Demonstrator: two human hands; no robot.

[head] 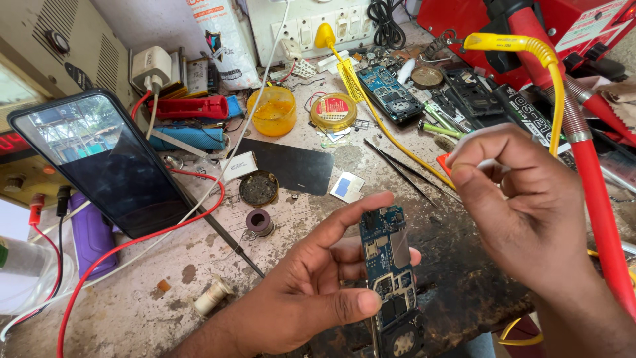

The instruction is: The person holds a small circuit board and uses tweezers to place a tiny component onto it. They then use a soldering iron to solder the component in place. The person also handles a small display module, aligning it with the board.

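Low in the head view, the left hand (311,285) grips a blue phone circuit board (391,272) between thumb and fingers, holding it upright just above the stained table (132,305). To its right, the right hand (523,205) hovers beside the board's upper end, its fingers curled loosely with thumb meeting fingertips; whether it pinches anything I cannot tell. A yellow cable (553,86) arcs down behind that hand, beside a red hose (596,192). Farther left, a dark smartphone (99,159) leans against a beige box, with a solder wire spool (260,222) lying between the smartphone and the board.
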